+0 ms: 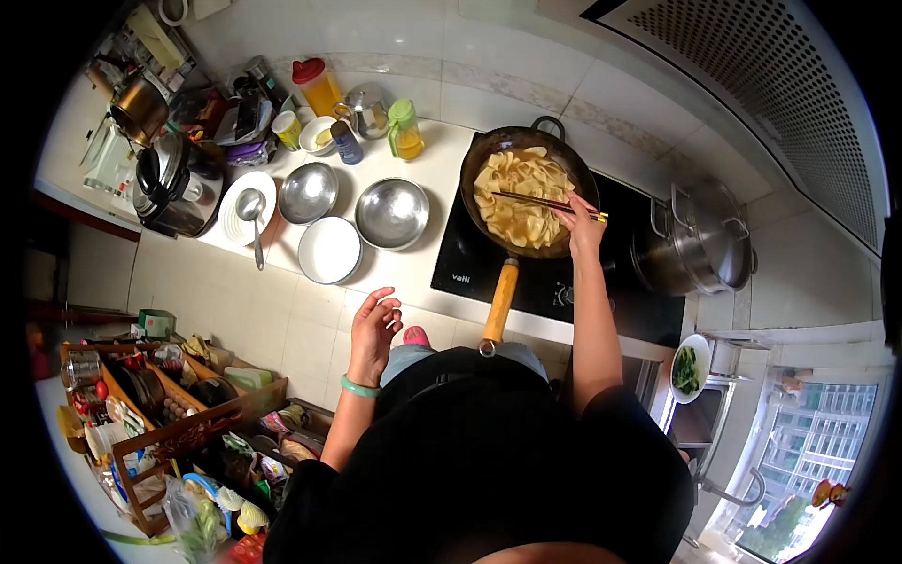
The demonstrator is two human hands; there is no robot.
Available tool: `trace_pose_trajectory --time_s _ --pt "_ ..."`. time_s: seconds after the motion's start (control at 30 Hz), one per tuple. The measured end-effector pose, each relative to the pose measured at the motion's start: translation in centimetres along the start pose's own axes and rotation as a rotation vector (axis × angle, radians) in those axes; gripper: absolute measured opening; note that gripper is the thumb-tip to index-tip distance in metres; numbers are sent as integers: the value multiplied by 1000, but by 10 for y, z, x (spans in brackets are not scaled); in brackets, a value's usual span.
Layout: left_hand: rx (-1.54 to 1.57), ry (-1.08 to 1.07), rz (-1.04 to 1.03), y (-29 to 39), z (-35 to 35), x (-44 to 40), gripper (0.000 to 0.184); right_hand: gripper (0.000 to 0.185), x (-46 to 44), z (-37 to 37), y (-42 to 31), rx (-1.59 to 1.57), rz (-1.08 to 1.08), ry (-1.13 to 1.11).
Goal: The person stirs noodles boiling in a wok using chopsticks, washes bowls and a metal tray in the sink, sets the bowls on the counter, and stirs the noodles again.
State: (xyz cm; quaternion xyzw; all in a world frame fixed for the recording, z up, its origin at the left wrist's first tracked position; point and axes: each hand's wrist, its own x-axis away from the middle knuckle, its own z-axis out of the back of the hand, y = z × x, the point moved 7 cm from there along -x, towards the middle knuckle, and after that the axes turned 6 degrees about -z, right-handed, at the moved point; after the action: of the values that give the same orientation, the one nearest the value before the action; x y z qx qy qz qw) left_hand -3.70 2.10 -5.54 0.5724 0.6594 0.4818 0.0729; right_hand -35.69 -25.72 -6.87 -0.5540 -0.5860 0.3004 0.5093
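My right hand [582, 224] is closed around a pair of chopsticks [536, 200], whose tips reach over the wok. Wide, flat pale pieces of food, like noodles or tofu skin, [515, 221] fill much of the dark wok [474, 155]. The wok sits on a black cooktop [451, 254], its wooden handle [504, 296] pointing toward my body. In front of the counter edge, my left hand [376, 324] hangs in the air with loosely bent fingers apart and nothing in them. It is nearest to a white bowl [330, 251] on the counter.
Two metal bowls [392, 214] [308, 194] and a white plate [233, 221] with a spoon [251, 209] stand to the left. Behind them are an oil bottle [406, 132] and a red-lidded jug [318, 89]. A steel pot [705, 240] and a bowl of greens [689, 369] stand right.
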Motion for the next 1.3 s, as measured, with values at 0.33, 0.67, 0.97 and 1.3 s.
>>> trace_pose_trajectory --time_s 0.33,0.67,0.97,1.3 --pt "-5 -13 12 -2 3 2 24 23 8 -14 15 -1 -47 -38" --pt "6 -7 6 -2 9 6 24 23 5 -38 6 173 1 -135" --pt "42 18 -16 -3 21 14 25 18 -20 -15 38 -116 -315 -123" --pt "28 33 -24 -3 31 21 24 28 -25 -5 53 -212 -482 -139"
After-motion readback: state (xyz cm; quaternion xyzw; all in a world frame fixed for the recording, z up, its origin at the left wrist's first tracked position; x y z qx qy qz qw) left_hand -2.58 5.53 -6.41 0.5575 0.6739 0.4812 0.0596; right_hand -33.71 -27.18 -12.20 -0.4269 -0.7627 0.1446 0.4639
